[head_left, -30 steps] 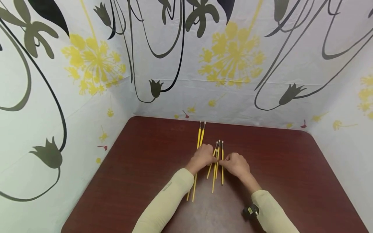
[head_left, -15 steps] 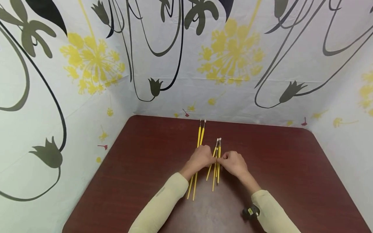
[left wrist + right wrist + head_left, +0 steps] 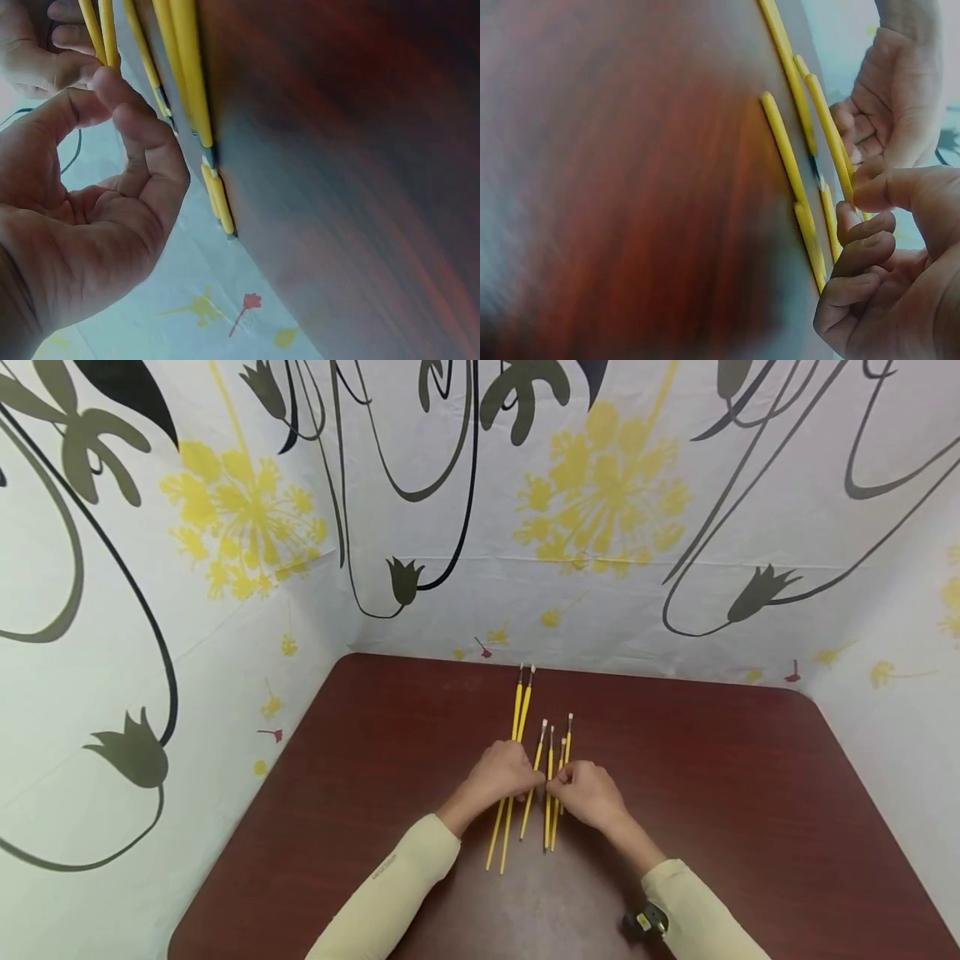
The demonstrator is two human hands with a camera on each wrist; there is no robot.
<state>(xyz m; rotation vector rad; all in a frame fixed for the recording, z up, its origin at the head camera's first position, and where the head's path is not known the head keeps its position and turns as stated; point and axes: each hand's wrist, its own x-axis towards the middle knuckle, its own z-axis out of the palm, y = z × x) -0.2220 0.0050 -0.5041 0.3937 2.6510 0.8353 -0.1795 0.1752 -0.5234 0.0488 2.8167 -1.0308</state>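
Note:
My left hand (image 3: 506, 770) reaches over two long yellow paintbrushes (image 3: 522, 706) and partly covers them. Its thumb and fingers pinch a shorter yellow brush (image 3: 528, 810); the contact is partly hidden. Facing it, my right hand (image 3: 591, 792) pinches another short brush (image 3: 547, 827) between thumb and index finger. In the right wrist view the handle (image 3: 823, 112) runs into those right fingertips (image 3: 870, 196). Curled fingers of the left hand (image 3: 97, 195) fill the left of the left wrist view. Two short brushes (image 3: 567, 745) lie by the right hand, partly hidden under it.
All brushes lie or hover over a dark red-brown table (image 3: 390, 735), bristles toward its far edge. Flower-printed white sheeting (image 3: 450, 543) stands behind and at both sides. A small black device (image 3: 643, 922) sits by the right sleeve.
My right hand has carried the outermost short brush leftward across the others. The left hand has shifted left and slightly nearer, and the leftmost short brush has moved with it.

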